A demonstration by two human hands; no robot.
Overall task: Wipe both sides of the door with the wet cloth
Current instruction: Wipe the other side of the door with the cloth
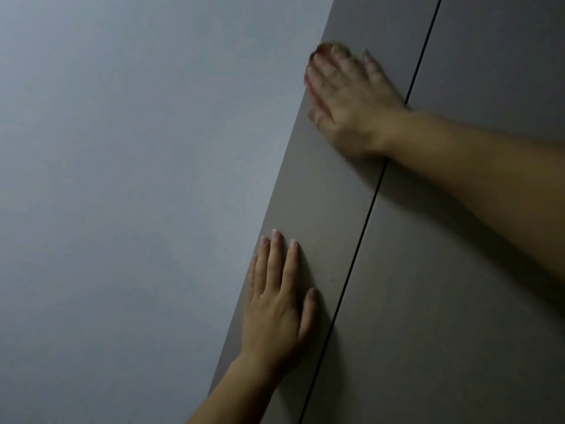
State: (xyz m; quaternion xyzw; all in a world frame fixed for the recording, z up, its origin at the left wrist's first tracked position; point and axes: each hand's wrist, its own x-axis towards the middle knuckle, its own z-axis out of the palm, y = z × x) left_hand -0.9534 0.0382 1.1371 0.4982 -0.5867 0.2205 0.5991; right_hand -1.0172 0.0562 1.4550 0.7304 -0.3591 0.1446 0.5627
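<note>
A dark narrow gap (360,240) runs slantwise before me, from the top edge down to the bottom. Just right of the gap lies a plain taupe panel (458,332). Well left of the gap spreads a pale grey-blue wall (122,179).

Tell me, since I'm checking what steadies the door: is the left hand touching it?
Touching. The head view shows the left hand lying flat on the door, fingers straight, with no gap beneath it.
</note>
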